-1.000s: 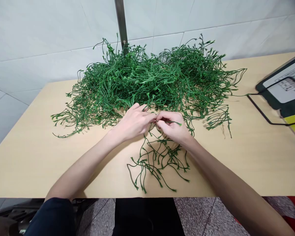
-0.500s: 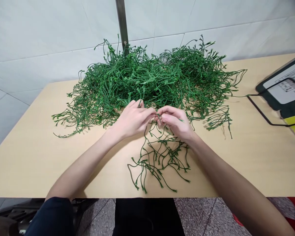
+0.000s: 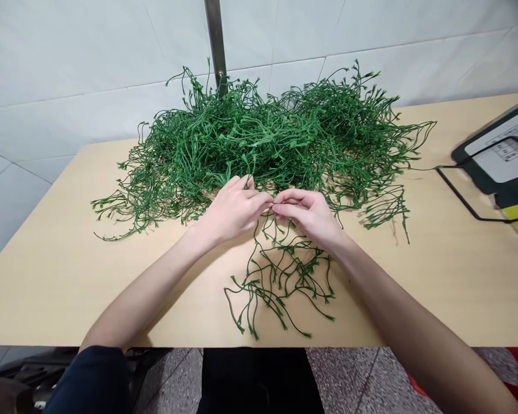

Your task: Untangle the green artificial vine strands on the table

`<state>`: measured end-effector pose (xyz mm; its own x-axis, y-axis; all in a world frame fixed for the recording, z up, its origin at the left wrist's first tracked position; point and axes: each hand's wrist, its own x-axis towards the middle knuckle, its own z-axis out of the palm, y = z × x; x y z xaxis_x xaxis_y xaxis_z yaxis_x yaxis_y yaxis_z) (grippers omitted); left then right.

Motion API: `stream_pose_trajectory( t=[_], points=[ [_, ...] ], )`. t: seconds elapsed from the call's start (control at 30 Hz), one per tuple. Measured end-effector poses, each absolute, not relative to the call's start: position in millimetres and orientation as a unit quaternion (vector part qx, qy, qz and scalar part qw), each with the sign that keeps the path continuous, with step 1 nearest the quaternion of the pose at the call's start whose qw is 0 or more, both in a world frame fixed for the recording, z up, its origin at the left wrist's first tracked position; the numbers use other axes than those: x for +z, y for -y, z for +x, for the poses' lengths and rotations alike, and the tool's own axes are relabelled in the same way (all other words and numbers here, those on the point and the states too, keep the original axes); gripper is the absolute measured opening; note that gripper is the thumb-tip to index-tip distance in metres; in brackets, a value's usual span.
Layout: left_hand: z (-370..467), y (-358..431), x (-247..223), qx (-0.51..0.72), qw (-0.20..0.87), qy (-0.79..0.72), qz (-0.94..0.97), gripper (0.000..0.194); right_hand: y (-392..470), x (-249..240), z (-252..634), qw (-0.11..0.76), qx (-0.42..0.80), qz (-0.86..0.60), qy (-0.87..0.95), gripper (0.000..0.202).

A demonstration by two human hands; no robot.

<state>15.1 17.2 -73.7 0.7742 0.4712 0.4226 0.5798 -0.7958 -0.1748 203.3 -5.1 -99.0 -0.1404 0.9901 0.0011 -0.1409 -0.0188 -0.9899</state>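
My left hand (image 3: 237,208) and my right hand (image 3: 307,214) meet fingertip to fingertip over the table, just in front of a big tangled heap of green plastic stems (image 3: 259,135). Both hands are closed in a pinch on a thin green stem (image 3: 274,203), of which only a short bit shows between the fingertips. Below the hands, a smaller group of loose green stems with forked tips (image 3: 280,276) lies spread toward the table's front edge. The curled fingers of my left hand hide part of what they grip.
The light wooden table (image 3: 60,276) stands against a tiled wall (image 3: 90,52). A metal post (image 3: 216,46) rises behind the heap. At the right lies a dark panel with a white label (image 3: 507,155) and a black wire frame (image 3: 461,198). A small cluster of stems (image 3: 386,210) lies right of the heap.
My right fingers have closed into a tighter pinch against the left fingertips, and the green tip by the right thumb no longer shows. My left hand has stayed almost still.
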Motion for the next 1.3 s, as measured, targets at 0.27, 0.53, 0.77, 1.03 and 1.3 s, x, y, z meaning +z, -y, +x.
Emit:
stream_pose_trajectory(
  t=[0.27,0.53,0.77,1.03,1.3],
  points=[
    [13.3,-19.8,-78.3,-0.202,0.180,0.266,-0.925,0.025,3.3,-100.6,204.5,0.493,0.633,-0.419,0.426,0.018],
    [14.0,-20.3,-81.0,-0.192,0.186,0.269,-0.925,0.027,2.8,-95.8,207.2,0.457,0.632,-0.439,0.447,0.011],
    [18.1,-17.9,-80.7,-0.167,0.189,0.286,-0.924,0.023,1.2,-105.4,204.3,0.458,0.633,-0.395,0.484,0.007],
    [19.0,-14.5,-74.7,-0.108,0.148,0.291,-0.939,0.028,1.4,-107.0,202.9,0.484,0.609,-0.385,0.496,0.003],
    [19.9,-13.8,-73.5,-0.118,0.126,0.295,-0.940,0.024,1.4,-109.8,202.1,0.502,0.541,-0.398,0.545,0.005]
  ],
)
